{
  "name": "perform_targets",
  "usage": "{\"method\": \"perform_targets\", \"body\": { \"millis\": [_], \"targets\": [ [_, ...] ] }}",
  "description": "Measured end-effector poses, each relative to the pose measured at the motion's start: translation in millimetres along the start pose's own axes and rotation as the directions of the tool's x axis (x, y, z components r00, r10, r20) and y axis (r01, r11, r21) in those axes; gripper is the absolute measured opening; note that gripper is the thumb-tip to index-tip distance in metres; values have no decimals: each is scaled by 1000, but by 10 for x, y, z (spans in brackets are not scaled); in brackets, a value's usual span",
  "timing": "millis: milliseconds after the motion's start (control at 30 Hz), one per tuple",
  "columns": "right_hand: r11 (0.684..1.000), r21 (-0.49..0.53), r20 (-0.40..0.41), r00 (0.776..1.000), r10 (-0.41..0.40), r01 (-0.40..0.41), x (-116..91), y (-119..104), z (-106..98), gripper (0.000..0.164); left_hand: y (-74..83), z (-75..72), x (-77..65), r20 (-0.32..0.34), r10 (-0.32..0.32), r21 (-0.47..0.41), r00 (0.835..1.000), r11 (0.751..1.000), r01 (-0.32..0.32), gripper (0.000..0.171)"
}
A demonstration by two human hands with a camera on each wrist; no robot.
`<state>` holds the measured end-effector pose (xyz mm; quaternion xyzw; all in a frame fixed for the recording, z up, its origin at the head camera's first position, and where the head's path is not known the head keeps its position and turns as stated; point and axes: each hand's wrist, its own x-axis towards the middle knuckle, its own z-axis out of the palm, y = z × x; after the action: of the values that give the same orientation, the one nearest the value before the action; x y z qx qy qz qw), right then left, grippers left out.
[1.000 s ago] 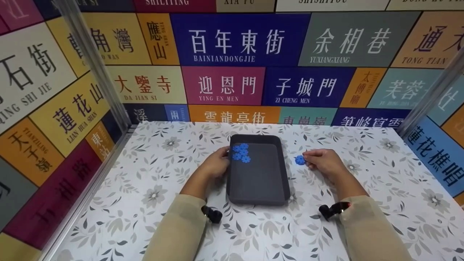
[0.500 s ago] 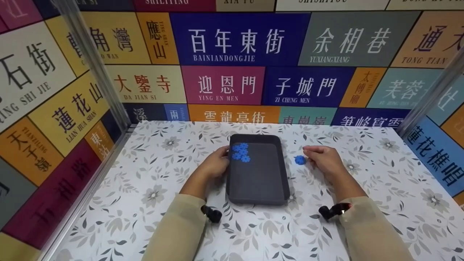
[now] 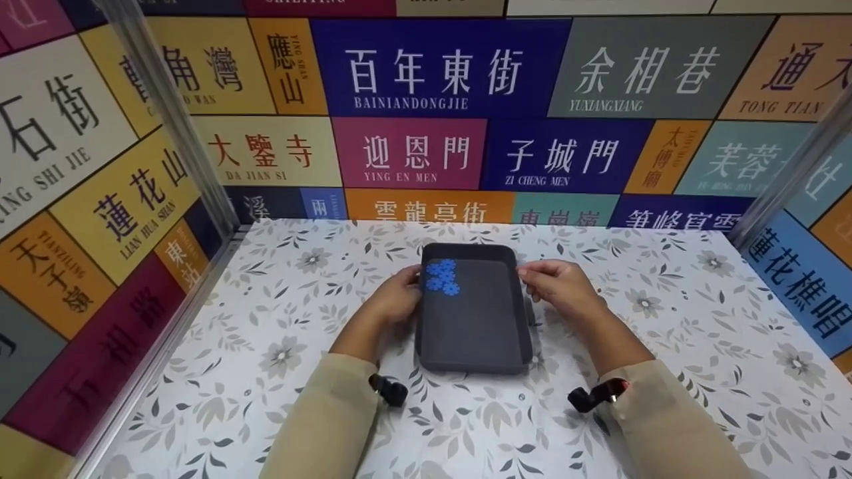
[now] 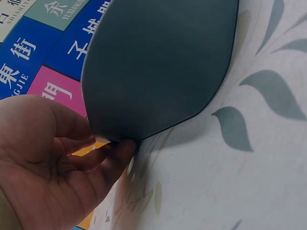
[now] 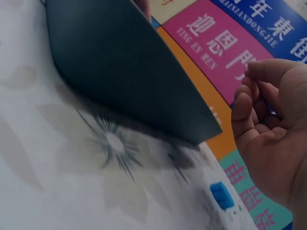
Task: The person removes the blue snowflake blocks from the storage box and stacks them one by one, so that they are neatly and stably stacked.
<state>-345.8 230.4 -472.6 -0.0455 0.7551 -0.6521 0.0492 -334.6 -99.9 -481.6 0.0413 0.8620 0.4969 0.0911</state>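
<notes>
A dark grey rectangular tray [image 3: 474, 332] lies on the table in the head view. Several blue flower-shaped pieces [image 3: 442, 278] sit together inside it at the far left. My left hand [image 3: 397, 296] grips the tray's left side, its thumb and fingertips at the lower edge in the left wrist view. My right hand [image 3: 559, 287] is at the tray's right wall, thumb and forefinger tips together near the rim, other fingers curled; I cannot tell whether something small is between them. On the table right of the tray, a blue ridged stack [image 5: 221, 195] shows in the right wrist view; the right hand hides it in the head view.
The table [image 3: 319, 412] has a white cover with a leaf and flower print. Behind it stands a wall of coloured sign panels [image 3: 439, 66], with more panels on both sides. A metal post [image 3: 180, 120] rises at the left corner.
My right hand has lifted away from the small blue stack and moved left to the tray's right wall. The left hand and the tray stay in place.
</notes>
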Motion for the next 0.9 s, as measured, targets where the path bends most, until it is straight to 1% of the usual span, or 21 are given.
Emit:
{"method": "perform_targets", "body": {
  "millis": [67, 200, 367, 500, 600, 733, 900],
  "targets": [
    [1000, -7, 4, 1000, -17, 18, -10, -38, 64, 32, 5, -4, -2, -2, -1, 4, 1000, 1000, 1, 56],
    [999, 11, 26, 999, -31, 31, -28, -105, 188, 35, 8, -9, -1, -7, -1, 7, 1000, 1000, 1, 56],
    [999, 2, 64, 997, -37, 37, -54, -198, 312, 21, 14, 2, -2, -6, 1, 0, 1000, 1000, -1, 56],
    [1000, 2, 73, 997, -26, 26, -16, -288, 420, 18, 17, 15, -2, -7, 1, -6, 1000, 1000, -1, 57],
    [999, 38, 77, 997, -13, 10, 58, -373, 528, 20, 12, 18, -1, -10, -12, -16, 1000, 1000, 11, 56],
    [995, 98, 83, 997, -2, -6, 219, -462, 669, 15, 16, 20, 5, -10, -27, -41, 1000, 999, 27, 57],
    [989, 134, 84, 995, 47, -58, 489, -465, 797, 11, 18, 21, 10, -5, -26, -15, 1000, 1000, 26, 58]
  ]
}}
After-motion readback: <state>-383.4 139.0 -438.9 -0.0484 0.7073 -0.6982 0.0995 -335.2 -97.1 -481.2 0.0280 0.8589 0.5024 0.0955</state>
